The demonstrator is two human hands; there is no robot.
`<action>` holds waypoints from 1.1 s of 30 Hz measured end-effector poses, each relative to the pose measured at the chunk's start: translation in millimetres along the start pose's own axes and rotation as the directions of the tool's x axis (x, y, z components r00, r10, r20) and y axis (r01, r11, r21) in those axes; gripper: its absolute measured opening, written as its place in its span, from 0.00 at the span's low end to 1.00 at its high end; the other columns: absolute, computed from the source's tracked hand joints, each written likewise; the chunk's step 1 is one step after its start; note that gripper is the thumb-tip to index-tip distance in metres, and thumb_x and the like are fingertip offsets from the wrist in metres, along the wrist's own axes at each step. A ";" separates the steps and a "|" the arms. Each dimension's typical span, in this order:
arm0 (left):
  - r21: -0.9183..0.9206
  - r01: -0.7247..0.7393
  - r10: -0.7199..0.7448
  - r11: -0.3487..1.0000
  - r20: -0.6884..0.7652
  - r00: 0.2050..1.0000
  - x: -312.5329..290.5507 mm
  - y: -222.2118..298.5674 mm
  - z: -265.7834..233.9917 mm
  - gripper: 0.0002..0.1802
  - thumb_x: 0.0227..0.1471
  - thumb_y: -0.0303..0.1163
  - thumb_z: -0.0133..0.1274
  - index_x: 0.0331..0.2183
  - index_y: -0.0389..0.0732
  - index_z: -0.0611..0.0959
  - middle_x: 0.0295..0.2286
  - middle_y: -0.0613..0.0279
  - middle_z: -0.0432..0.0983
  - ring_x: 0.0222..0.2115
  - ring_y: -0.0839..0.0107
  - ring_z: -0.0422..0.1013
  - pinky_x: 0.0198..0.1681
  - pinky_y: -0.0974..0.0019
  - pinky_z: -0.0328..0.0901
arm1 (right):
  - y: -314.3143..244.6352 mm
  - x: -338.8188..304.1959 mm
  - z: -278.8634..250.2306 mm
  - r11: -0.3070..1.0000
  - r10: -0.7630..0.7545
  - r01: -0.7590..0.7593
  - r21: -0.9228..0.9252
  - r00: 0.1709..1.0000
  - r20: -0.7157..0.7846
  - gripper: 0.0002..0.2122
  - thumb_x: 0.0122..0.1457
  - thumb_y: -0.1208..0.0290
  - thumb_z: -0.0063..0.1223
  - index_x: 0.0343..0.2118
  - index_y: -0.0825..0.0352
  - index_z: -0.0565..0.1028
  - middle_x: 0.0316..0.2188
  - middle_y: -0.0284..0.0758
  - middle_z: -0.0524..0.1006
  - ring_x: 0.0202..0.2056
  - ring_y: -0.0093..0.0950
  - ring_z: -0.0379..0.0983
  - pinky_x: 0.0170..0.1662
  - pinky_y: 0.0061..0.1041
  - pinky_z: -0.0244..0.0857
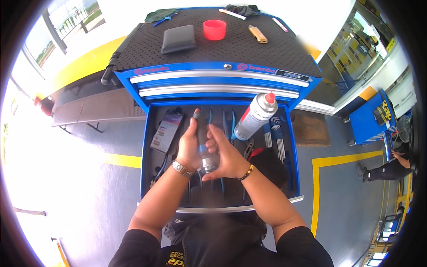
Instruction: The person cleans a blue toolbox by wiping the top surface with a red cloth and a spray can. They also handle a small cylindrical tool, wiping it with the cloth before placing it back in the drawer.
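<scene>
Above an open tool drawer (pixel 178 208), my left hand (pixel 189 147) and my right hand (pixel 227 155) are close together. Between the palms sits a small silvery piece with a blue end (pixel 207 161); its exact kind is unclear. The right fingers curl over it, and the left thumb points up along the far side. A spray can (pixel 256 116) with a red nozzle stands in the drawer beyond my right hand. To the left of my left hand lies a phone (pixel 167 130). Blue-handled pliers (pixel 231 122) and a set of hex keys (pixel 278 140) rest in dark foam.
On the cabinet's black top (pixel 231 55) lie a black wallet (pixel 179 39), a red cup (pixel 215 30), a gold lighter (pixel 258 34) and markers (pixel 232 14). A dark cloth bundle (pixel 268 167) fills the drawer's right. At far right, another person (pixel 387 171) is near a blue cart (pixel 368 120).
</scene>
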State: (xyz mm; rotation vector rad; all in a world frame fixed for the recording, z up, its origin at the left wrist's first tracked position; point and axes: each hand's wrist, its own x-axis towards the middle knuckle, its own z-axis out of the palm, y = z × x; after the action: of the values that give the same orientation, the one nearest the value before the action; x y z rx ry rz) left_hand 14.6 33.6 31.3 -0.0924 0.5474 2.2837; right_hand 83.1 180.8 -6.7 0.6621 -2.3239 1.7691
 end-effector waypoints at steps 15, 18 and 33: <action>0.249 -0.036 0.030 0.968 0.029 0.999 11.5 -6.1 -15.9 0.27 0.69 0.50 0.37 0.67 0.61 0.60 0.33 0.60 0.73 0.23 0.67 0.71 0.27 0.64 0.69 | -8.5 -1.4 -3.2 0.988 0.046 -0.052 -0.142 0.998 -0.040 0.66 0.26 0.50 0.85 0.69 0.64 0.52 0.62 0.42 0.58 0.53 0.33 0.65 0.54 0.31 0.68; 0.484 -0.125 0.151 0.866 -0.014 0.988 23.0 -8.0 -23.3 0.29 0.68 0.50 0.39 0.66 0.53 0.62 0.40 0.53 0.76 0.29 0.61 0.75 0.33 0.59 0.71 | 1.4 -1.8 -5.5 0.987 -0.043 0.035 -0.154 0.998 -0.051 0.63 0.30 0.46 0.82 0.68 0.65 0.54 0.62 0.43 0.59 0.62 0.38 0.61 0.58 0.34 0.67; 0.940 -0.337 0.112 -0.051 0.341 0.934 23.5 10.4 -16.9 0.31 0.66 0.50 0.48 0.57 0.34 0.72 0.30 0.55 0.82 0.31 0.68 0.79 0.35 0.65 0.72 | 17.4 12.4 -12.8 0.706 0.508 -0.287 0.647 0.842 -0.181 0.29 0.67 0.40 0.44 0.48 0.68 0.72 0.34 0.35 0.80 0.27 0.22 0.78 0.27 0.18 0.71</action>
State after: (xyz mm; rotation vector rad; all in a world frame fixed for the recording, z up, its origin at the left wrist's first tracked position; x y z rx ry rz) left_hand -10.9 36.1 14.2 1.0118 2.1587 1.5084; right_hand 62.7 193.3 -13.6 -0.1581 -1.7297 2.6075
